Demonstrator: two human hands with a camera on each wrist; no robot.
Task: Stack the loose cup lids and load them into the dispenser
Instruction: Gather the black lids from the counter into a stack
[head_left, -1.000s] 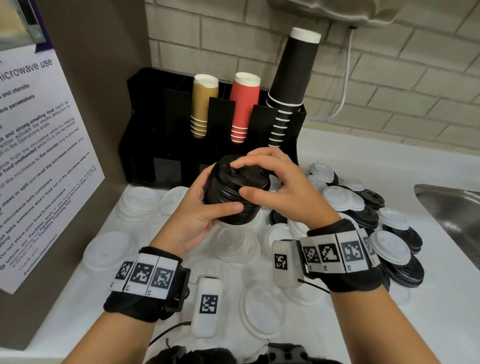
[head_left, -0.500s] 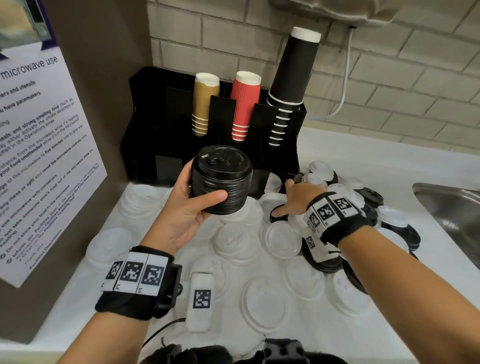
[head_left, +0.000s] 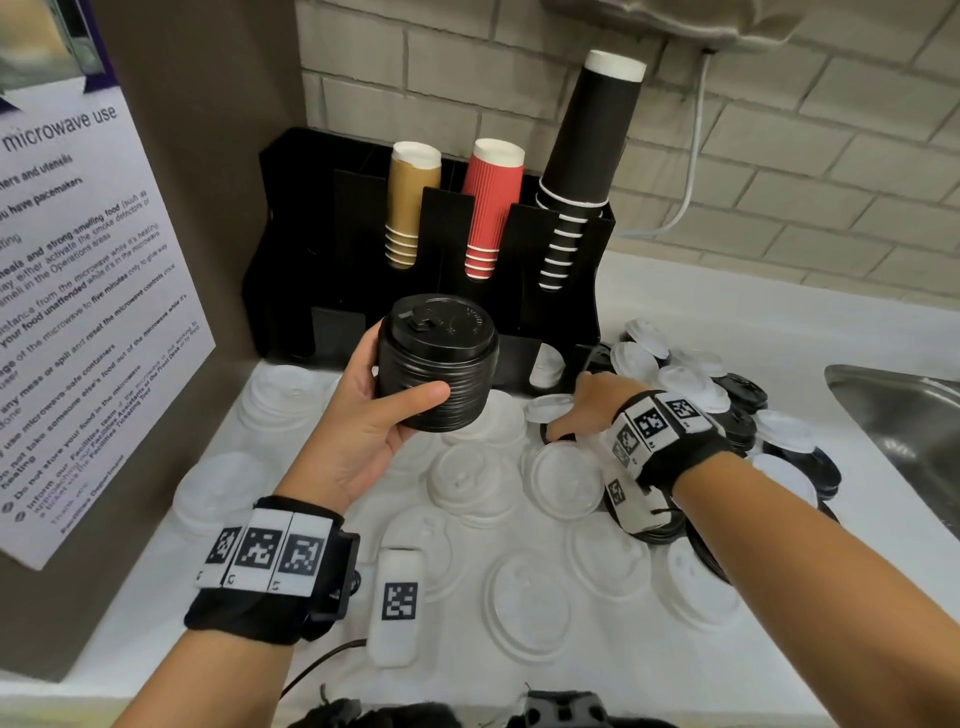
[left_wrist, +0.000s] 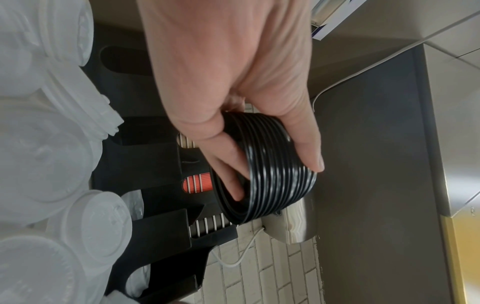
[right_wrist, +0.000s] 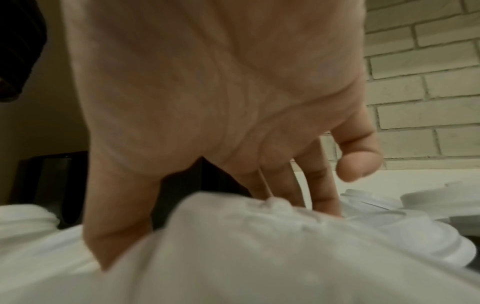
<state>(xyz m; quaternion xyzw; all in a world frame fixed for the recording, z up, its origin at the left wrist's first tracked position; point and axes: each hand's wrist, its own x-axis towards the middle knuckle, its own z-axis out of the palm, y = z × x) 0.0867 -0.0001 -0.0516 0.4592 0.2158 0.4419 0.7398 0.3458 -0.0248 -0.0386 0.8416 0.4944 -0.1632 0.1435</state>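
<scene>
My left hand (head_left: 363, 415) grips a stack of black lids (head_left: 436, 364), thumb across its ribbed side and fingers curled round the far side, held upright above the counter (head_left: 675, 322) in front of the black dispenser (head_left: 291, 249). My right hand (head_left: 587, 405) reaches down among the loose lids (head_left: 561, 478) beside the dispenser's base, fingers spread and extended, touching a white lid (right_wrist: 259, 236); whether it grasps anything I cannot tell.

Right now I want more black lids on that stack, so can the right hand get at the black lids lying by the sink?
Probably yes. The right hand is low over the counter, and the black lids lie just to its right with white lids on top; nothing else blocks them. The left hand holds the black stack.
</scene>
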